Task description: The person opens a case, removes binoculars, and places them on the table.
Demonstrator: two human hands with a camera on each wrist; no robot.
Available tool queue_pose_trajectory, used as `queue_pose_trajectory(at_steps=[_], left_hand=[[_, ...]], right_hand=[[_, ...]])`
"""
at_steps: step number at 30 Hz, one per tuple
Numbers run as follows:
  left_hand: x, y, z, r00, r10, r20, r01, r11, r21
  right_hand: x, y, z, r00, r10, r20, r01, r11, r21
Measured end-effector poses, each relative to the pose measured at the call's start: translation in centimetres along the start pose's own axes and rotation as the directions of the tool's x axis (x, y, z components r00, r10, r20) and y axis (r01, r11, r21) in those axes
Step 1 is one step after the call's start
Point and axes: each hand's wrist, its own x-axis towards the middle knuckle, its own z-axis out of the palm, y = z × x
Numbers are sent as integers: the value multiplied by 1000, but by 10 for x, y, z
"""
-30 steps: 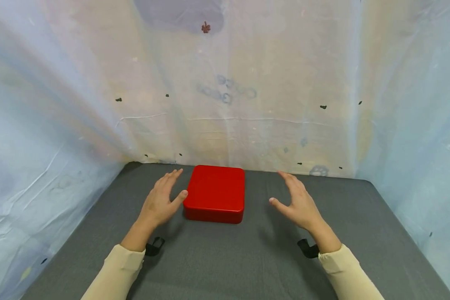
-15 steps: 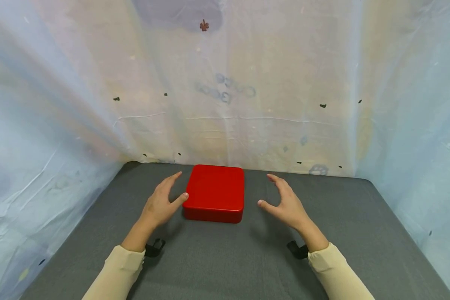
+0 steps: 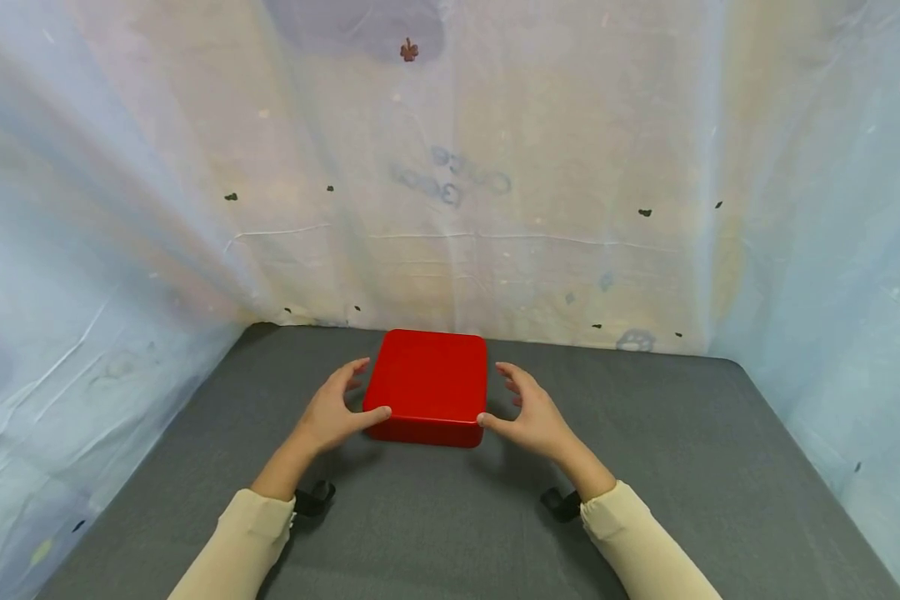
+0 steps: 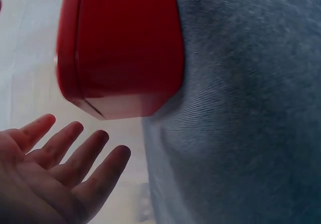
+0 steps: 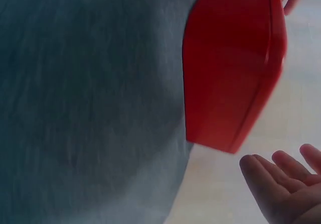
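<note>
- Backdrop: pale, creased sheeting (image 3: 457,275) on the far side and both flanks, with faint prints and small dark marks. Below it, a dark grey cloth-like tabletop (image 3: 450,533).
- Left hand (image 3: 328,419): thumb set wide of the fingers, which bend loosely; nothing held. Head view puts the thumb tip across the near left corner of the red box (image 3: 426,375); contact there can't be told. Left wrist view shows the fingers apart from it.
- Right hand (image 3: 532,423): same wide shape, nothing in it. Thumb tip appears at the near right corner, touching or just short, unclear. Fingers stand clear of the side.
- Box: squarish, glossy, between the two hands, flat on the tabletop near its far edge. A seam below the top suggests a lid, seated.
- Progress, my reading: approach nearly complete, both hands in place either side; a firm two-handed hold not yet made. No sign of lifting or opening.
- Farther out: black straps (image 3: 315,498) at both wrists, then cream sleeves (image 3: 234,540) running to the lower frame edge.
</note>
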Motion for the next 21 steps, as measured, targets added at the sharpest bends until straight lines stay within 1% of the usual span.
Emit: queue_pose_trajectory(at_steps=[4, 7, 10, 14, 18, 21], left_hand=[[3, -6, 5, 1000, -19, 24, 19, 1000, -4], [5, -9, 8, 998, -41, 44, 41, 999, -14], [7, -12, 11, 997, -48, 60, 50, 998, -28], [10, -16, 15, 997, -30, 67, 34, 998, -49], [11, -18, 16, 996, -9, 87, 15, 997, -72], [12, -17, 17, 995, -10, 97, 17, 998, -64]], right_hand=[[5, 0, 12, 998, 44, 47, -47, 997, 59], [9, 2, 18, 996, 65, 66, -70, 996, 63], [12, 6, 22, 994, 86, 69, -90, 994, 61], [13, 10, 25, 992, 103, 75, -109, 991, 75], [15, 11, 28, 988, 113, 103, -123, 988, 89], [16, 10, 29, 986, 116, 116, -129, 986, 105]])
